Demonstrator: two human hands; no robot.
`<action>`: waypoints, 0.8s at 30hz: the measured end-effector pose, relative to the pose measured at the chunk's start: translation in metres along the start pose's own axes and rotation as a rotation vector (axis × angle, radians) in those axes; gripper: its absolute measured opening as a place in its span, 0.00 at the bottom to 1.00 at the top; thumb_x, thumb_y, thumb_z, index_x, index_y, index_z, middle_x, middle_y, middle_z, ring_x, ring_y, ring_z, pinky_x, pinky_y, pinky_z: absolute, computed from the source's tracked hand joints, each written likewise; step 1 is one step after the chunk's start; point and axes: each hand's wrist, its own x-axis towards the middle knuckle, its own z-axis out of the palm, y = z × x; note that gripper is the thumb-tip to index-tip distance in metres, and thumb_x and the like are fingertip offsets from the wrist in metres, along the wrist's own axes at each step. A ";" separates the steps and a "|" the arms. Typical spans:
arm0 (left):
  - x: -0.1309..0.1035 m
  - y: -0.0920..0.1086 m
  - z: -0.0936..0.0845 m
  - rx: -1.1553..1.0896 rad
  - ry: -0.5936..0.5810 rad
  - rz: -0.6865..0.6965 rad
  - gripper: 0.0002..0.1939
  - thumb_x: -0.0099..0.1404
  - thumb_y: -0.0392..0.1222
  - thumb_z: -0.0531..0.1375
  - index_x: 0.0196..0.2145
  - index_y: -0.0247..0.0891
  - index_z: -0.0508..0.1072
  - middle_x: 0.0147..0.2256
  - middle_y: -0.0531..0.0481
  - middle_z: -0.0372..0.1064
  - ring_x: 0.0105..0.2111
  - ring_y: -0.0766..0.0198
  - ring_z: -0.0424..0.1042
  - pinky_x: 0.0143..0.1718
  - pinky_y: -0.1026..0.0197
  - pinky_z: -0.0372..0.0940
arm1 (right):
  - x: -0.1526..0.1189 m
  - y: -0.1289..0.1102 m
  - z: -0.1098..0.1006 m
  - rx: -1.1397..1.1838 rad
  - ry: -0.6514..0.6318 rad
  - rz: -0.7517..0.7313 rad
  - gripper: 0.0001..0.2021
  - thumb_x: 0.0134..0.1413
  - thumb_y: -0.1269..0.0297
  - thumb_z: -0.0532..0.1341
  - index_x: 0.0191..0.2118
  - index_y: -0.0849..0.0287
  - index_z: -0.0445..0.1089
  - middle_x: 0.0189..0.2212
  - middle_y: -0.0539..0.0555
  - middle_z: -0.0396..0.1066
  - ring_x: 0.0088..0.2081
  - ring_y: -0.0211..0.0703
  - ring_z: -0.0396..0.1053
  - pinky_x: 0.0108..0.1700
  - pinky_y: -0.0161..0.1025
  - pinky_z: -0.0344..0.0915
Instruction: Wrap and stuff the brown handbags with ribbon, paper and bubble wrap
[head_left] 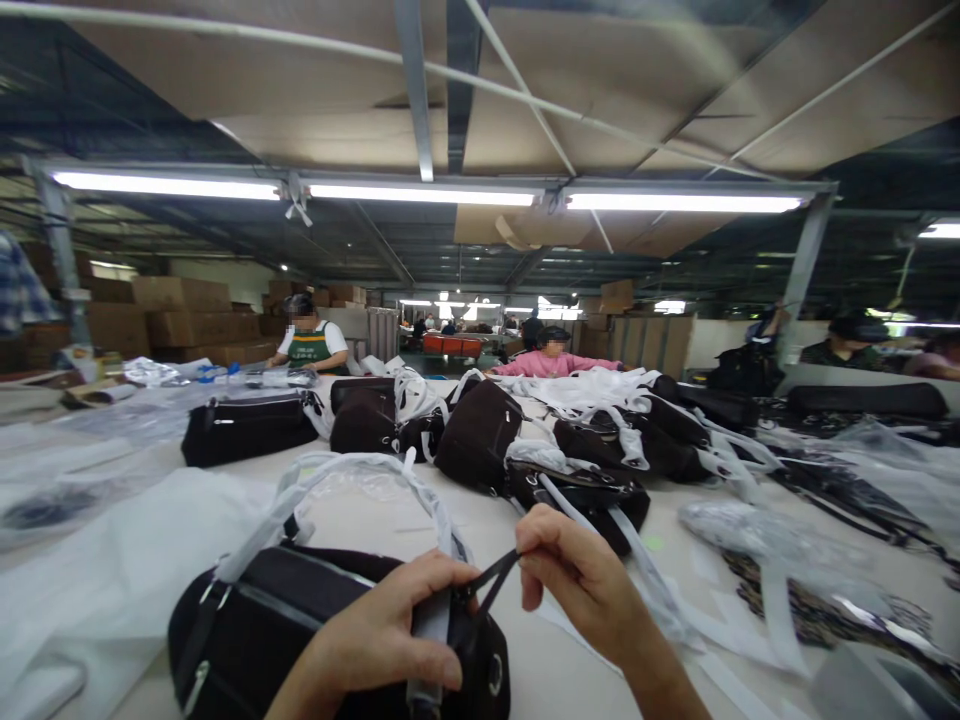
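Observation:
A dark handbag (277, 610) lies on the table right in front of me, its looped handle (352, 465) wrapped in pale protective covering. My left hand (397, 620) is closed on the lower end of that wrapped handle, at the right side of the bag. Between thumb and fingers, my right hand (570, 570) pinches a thin black strap (496, 575) and pulls it taut, up and away from the bag. The strap's lower end runs behind my left fingers. A round metal eyelet (495, 675) shows on the bag's right end.
Several more dark handbags (480, 440) with wrapped handles are heaped across the table's middle. White sheeting (150, 570) covers the left side; clear plastic (780, 540) and patterned material lie at right. Co-workers in a green apron (309, 347) and a pink top (559, 364) are across the table.

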 end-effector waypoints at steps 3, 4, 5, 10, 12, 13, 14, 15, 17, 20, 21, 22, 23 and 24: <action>-0.001 0.000 0.002 -0.024 -0.004 -0.020 0.35 0.49 0.56 0.71 0.53 0.45 0.71 0.47 0.50 0.69 0.49 0.53 0.66 0.53 0.57 0.58 | -0.001 0.003 -0.010 0.113 -0.055 0.062 0.05 0.56 0.63 0.63 0.36 0.57 0.67 0.28 0.47 0.66 0.26 0.36 0.69 0.30 0.33 0.66; -0.001 0.000 0.003 -0.032 0.003 -0.033 0.34 0.49 0.53 0.71 0.53 0.44 0.71 0.47 0.50 0.69 0.49 0.54 0.66 0.53 0.57 0.58 | -0.001 0.003 -0.014 0.086 -0.045 0.070 0.07 0.53 0.63 0.66 0.34 0.58 0.68 0.27 0.47 0.66 0.26 0.36 0.68 0.30 0.33 0.65; -0.002 0.001 0.004 -0.035 0.009 -0.043 0.34 0.49 0.50 0.72 0.53 0.44 0.71 0.47 0.51 0.69 0.49 0.54 0.66 0.54 0.57 0.57 | -0.001 0.002 -0.017 0.042 -0.035 0.075 0.08 0.51 0.64 0.67 0.32 0.58 0.68 0.25 0.47 0.65 0.27 0.35 0.66 0.30 0.33 0.64; -0.003 0.004 0.008 0.062 0.019 -0.040 0.32 0.48 0.40 0.70 0.52 0.45 0.70 0.47 0.52 0.69 0.50 0.55 0.64 0.55 0.57 0.57 | 0.000 -0.010 -0.021 0.009 -0.134 0.097 0.09 0.49 0.64 0.69 0.30 0.59 0.68 0.30 0.48 0.64 0.30 0.34 0.63 0.31 0.32 0.63; -0.003 0.006 0.009 0.073 0.020 -0.036 0.30 0.49 0.40 0.69 0.51 0.44 0.71 0.46 0.52 0.69 0.49 0.55 0.65 0.54 0.57 0.58 | 0.001 -0.013 -0.022 0.018 -0.166 0.110 0.09 0.50 0.63 0.69 0.32 0.59 0.69 0.32 0.49 0.65 0.32 0.36 0.64 0.34 0.33 0.64; -0.003 0.006 0.009 0.060 0.021 -0.036 0.28 0.50 0.41 0.69 0.50 0.44 0.71 0.46 0.52 0.69 0.49 0.55 0.65 0.54 0.57 0.58 | 0.001 -0.015 -0.022 0.007 -0.174 0.124 0.07 0.51 0.64 0.68 0.33 0.59 0.69 0.33 0.50 0.66 0.33 0.37 0.65 0.36 0.34 0.64; -0.003 0.007 0.009 0.041 0.021 -0.037 0.27 0.51 0.42 0.69 0.50 0.44 0.72 0.45 0.52 0.70 0.48 0.55 0.65 0.53 0.58 0.58 | 0.001 -0.015 -0.023 -0.007 -0.178 0.141 0.06 0.53 0.64 0.66 0.33 0.59 0.70 0.33 0.51 0.67 0.34 0.38 0.66 0.37 0.35 0.64; -0.003 0.007 0.009 0.024 0.026 -0.039 0.26 0.51 0.44 0.68 0.49 0.43 0.72 0.45 0.52 0.70 0.48 0.55 0.66 0.52 0.58 0.58 | 0.001 -0.015 -0.024 -0.016 -0.182 0.157 0.05 0.54 0.64 0.65 0.34 0.59 0.70 0.33 0.51 0.68 0.34 0.38 0.67 0.37 0.36 0.64; -0.003 0.008 0.010 0.012 0.027 -0.032 0.27 0.51 0.48 0.69 0.49 0.43 0.72 0.44 0.51 0.70 0.47 0.55 0.66 0.51 0.58 0.59 | 0.001 -0.014 -0.025 0.003 -0.180 0.170 0.06 0.54 0.63 0.65 0.35 0.59 0.70 0.34 0.51 0.68 0.34 0.39 0.67 0.38 0.37 0.64; -0.003 0.008 0.009 0.044 0.000 -0.001 0.34 0.47 0.52 0.72 0.51 0.44 0.71 0.46 0.50 0.69 0.48 0.53 0.65 0.52 0.56 0.58 | 0.000 -0.012 -0.024 0.054 -0.156 0.137 0.09 0.50 0.63 0.69 0.34 0.59 0.69 0.33 0.50 0.66 0.33 0.37 0.65 0.36 0.36 0.64; -0.003 0.007 0.009 0.054 -0.008 0.004 0.35 0.46 0.53 0.72 0.52 0.45 0.71 0.46 0.50 0.69 0.49 0.52 0.65 0.52 0.56 0.58 | 0.000 -0.013 -0.024 0.039 -0.160 0.116 0.09 0.48 0.64 0.70 0.32 0.59 0.70 0.33 0.49 0.65 0.33 0.37 0.65 0.36 0.35 0.64; -0.003 0.006 0.008 0.060 -0.015 0.004 0.35 0.47 0.54 0.72 0.52 0.45 0.70 0.47 0.50 0.68 0.49 0.53 0.65 0.53 0.56 0.57 | -0.001 -0.014 -0.023 0.000 -0.173 0.100 0.08 0.48 0.66 0.70 0.32 0.58 0.70 0.33 0.49 0.65 0.33 0.36 0.65 0.35 0.34 0.64; -0.003 0.005 0.008 0.063 -0.019 -0.002 0.34 0.48 0.55 0.71 0.52 0.45 0.70 0.47 0.50 0.68 0.50 0.53 0.64 0.54 0.56 0.57 | -0.001 -0.016 -0.022 -0.058 -0.195 0.091 0.07 0.49 0.68 0.69 0.33 0.58 0.71 0.34 0.49 0.64 0.33 0.36 0.65 0.36 0.33 0.64; -0.002 0.004 0.007 0.060 -0.023 -0.007 0.34 0.49 0.55 0.71 0.53 0.45 0.70 0.48 0.50 0.68 0.50 0.53 0.64 0.54 0.56 0.57 | -0.001 -0.019 -0.021 -0.128 -0.223 0.088 0.06 0.50 0.70 0.68 0.34 0.57 0.72 0.36 0.50 0.64 0.34 0.35 0.65 0.36 0.33 0.65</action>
